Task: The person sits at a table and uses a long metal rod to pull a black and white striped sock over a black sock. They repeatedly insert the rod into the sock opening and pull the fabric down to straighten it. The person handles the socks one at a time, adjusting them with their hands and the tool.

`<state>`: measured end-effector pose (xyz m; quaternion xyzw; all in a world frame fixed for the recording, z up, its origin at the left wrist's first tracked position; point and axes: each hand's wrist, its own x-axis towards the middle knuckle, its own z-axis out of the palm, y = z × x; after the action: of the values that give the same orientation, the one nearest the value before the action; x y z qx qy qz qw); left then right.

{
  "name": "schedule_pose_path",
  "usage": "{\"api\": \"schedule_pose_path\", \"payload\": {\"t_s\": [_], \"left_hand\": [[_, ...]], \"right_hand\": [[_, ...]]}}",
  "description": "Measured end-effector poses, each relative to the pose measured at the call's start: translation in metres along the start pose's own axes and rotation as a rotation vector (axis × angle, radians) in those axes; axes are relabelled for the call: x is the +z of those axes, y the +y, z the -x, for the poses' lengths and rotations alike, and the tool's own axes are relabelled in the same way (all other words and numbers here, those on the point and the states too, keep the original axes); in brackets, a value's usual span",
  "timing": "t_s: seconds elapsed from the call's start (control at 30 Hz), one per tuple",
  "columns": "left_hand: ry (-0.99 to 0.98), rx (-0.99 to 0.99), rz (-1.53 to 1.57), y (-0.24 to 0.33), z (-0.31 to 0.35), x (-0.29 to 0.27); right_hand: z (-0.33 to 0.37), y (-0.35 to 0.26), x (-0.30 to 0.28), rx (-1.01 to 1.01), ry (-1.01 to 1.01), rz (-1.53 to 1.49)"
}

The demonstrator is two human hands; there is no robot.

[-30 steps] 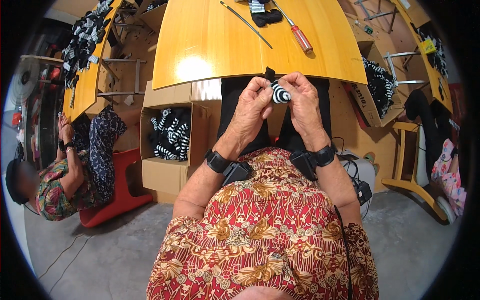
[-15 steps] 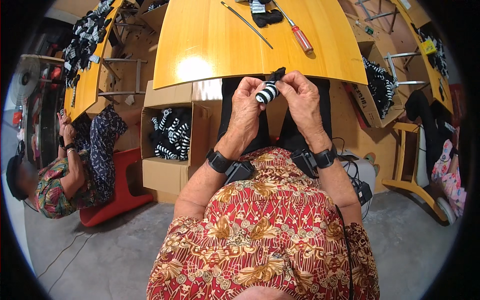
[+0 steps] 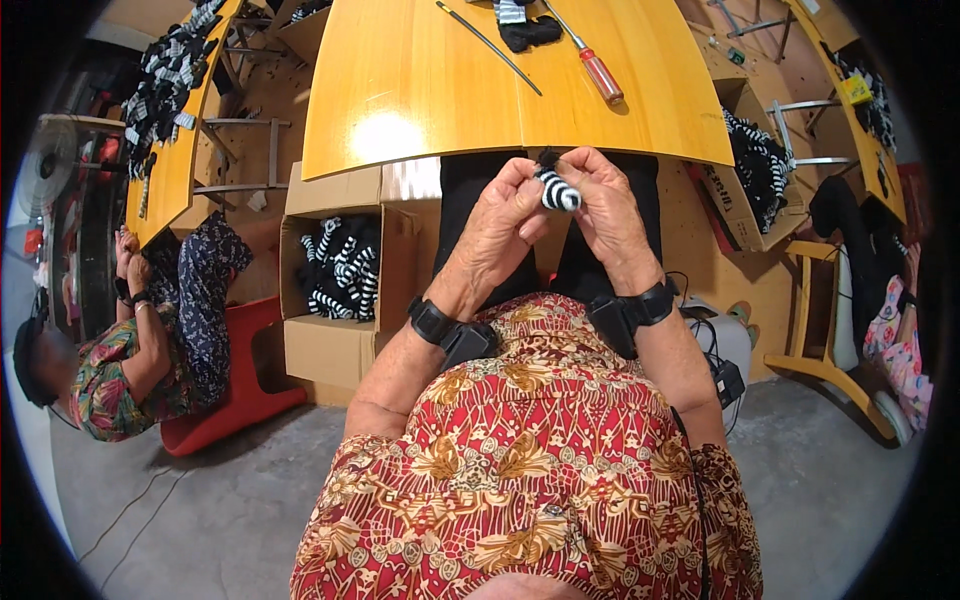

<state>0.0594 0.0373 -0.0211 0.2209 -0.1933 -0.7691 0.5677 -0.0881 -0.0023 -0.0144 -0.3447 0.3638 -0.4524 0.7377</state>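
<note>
Just off the table's near edge, a small black-and-white striped, stuffed-looking knitted piece is held between my hands. Its rounded striped end points down toward me, and its black end sticks up between the fingers. My left hand pinches it from the left with thumb and fingers. From the right, my right hand grips it too, some fingertips hidden behind it. On the wooden table beyond lie a screwdriver with a red handle, a thin dark rod and another black and striped knitted piece.
A cardboard box of striped pieces stands below the table at left, another box at right. A person sits on a red chair at far left; another person is at far right. Cables hang beside a pale case.
The knitted piece has turned, its striped end swinging from lower left to lower right. My left hand has shifted slightly right along with it. Both hands keep hold.
</note>
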Motion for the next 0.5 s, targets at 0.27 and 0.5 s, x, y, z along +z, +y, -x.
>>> {"api": "schedule_pose_path", "payload": {"t_s": [0.27,0.5], "left_hand": [[0.187,0.133,-0.324,0.005,0.001,-0.008],[0.195,0.141,-0.619,0.001,-0.002,-0.008]], "right_hand": [[0.006,-0.008,-0.005,0.070,-0.173,0.132],[0.013,-0.012,0.012,-0.152,0.022,0.338]]}}
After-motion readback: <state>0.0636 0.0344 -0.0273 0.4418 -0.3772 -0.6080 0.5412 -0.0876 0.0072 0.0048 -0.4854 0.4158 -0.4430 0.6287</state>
